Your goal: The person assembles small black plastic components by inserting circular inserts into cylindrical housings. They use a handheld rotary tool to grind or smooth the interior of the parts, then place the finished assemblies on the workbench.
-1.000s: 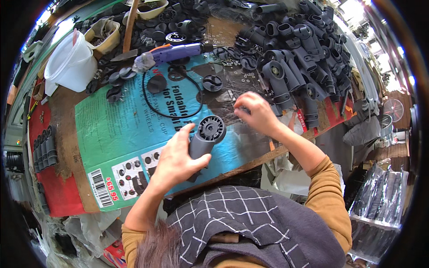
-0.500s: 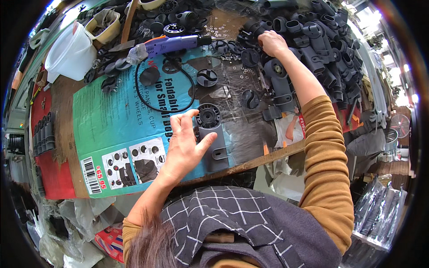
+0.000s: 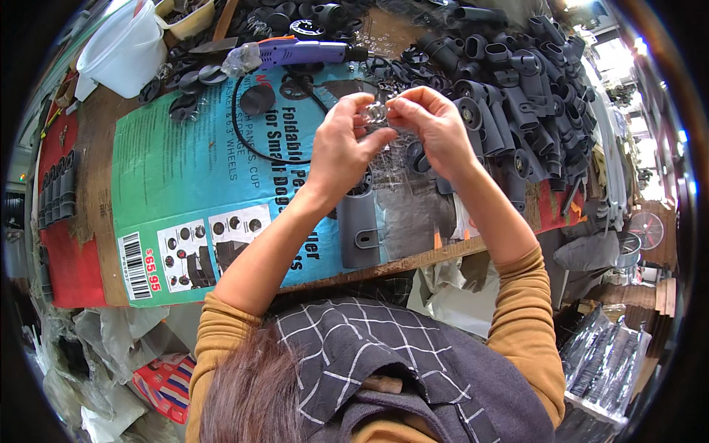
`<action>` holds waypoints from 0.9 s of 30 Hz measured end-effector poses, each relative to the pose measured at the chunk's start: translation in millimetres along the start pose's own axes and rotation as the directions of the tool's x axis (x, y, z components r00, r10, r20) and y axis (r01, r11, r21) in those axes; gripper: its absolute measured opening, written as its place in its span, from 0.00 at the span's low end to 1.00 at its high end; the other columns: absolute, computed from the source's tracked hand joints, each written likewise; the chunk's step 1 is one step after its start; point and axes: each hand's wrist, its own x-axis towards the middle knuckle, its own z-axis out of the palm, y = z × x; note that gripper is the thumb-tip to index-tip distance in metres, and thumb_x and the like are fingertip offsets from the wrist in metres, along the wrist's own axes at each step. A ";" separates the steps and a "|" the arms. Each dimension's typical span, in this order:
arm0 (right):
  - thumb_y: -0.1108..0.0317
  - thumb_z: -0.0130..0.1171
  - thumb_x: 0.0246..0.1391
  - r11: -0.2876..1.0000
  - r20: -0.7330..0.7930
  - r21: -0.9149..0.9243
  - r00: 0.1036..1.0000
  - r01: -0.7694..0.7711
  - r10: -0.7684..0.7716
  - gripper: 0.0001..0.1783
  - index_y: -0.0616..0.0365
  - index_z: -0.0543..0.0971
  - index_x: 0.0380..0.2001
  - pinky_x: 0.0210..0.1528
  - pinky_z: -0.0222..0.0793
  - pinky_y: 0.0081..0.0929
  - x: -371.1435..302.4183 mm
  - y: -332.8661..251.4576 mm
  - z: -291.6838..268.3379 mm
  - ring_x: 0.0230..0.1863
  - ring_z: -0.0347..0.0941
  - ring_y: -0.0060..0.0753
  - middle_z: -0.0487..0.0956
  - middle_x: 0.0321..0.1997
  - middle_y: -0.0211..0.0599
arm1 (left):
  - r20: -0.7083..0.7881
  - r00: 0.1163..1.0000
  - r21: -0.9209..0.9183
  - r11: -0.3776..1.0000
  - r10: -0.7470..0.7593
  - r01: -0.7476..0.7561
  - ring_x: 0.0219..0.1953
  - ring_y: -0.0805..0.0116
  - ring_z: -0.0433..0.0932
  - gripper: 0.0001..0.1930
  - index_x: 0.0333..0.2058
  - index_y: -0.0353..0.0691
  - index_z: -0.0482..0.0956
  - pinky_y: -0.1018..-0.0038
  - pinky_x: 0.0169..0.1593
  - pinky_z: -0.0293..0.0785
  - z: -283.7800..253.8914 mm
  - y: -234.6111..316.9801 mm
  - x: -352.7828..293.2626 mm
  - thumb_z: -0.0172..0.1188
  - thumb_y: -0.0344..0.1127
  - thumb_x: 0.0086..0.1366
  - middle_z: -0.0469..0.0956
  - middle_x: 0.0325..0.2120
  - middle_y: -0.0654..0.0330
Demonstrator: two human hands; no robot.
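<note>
Both my hands are raised over the near middle of the bench. Between thumb and fingertips my right hand (image 3: 432, 129) pinches a small shiny, ring-shaped metal piece (image 3: 375, 113), too small to name surely. My left hand (image 3: 343, 151) has its fingers curved beside that piece, the thumb standing apart. Below them lies a dark grey plastic bracket (image 3: 358, 229) with a slotted tab; its round end is partly hidden by my left hand. A purple power screwdriver (image 3: 303, 53) with a black cable lies beyond, on a blue-green printed cardboard sheet (image 3: 177, 184).
Dark plastic tube fittings (image 3: 528, 103) are heaped at the right. Small washers (image 3: 384, 37) lie scattered at the back. A white bucket (image 3: 122, 52) and a cream bowl (image 3: 188, 18) stand at the far left. The bench's wooden front edge (image 3: 413, 266) runs near my body.
My right hand has come back from the fittings heap to the middle, where it now holds the shiny piece. My left hand has risen away from the bracket to meet it.
</note>
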 end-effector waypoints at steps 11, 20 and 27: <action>0.74 0.65 0.50 0.572 0.222 -0.753 0.944 0.324 -0.242 0.07 0.63 0.76 0.29 0.38 0.73 0.23 -20.1 -4.6 30.3 0.33 0.76 0.23 0.79 0.31 0.33 | -0.070 0.995 0.388 0.917 -0.074 0.096 0.26 0.70 0.75 0.22 0.39 0.36 0.82 0.71 0.32 0.72 -82.7 -30.2 4.0 0.65 0.52 0.60 0.79 0.24 0.60; 0.75 0.64 0.47 0.538 0.365 -0.753 0.921 0.379 -0.138 0.13 0.60 0.73 0.36 0.36 0.73 0.32 -45.9 22.3 42.9 0.31 0.75 0.38 0.76 0.32 0.39 | -0.211 0.977 0.511 0.856 0.030 0.084 0.25 0.67 0.78 0.30 0.44 0.38 0.75 0.70 0.30 0.74 -115.7 -34.3 12.3 0.70 0.56 0.53 0.78 0.22 0.62; 0.71 0.65 0.48 0.476 0.472 -0.731 0.866 0.489 -0.164 0.19 0.59 0.73 0.44 0.48 0.72 0.37 -44.6 11.8 41.5 0.45 0.75 0.48 0.77 0.42 0.41 | -0.368 0.925 0.545 0.827 0.091 0.136 0.23 0.65 0.74 0.29 0.46 0.39 0.75 0.68 0.29 0.71 -146.5 -50.0 11.0 0.71 0.54 0.54 0.74 0.22 0.62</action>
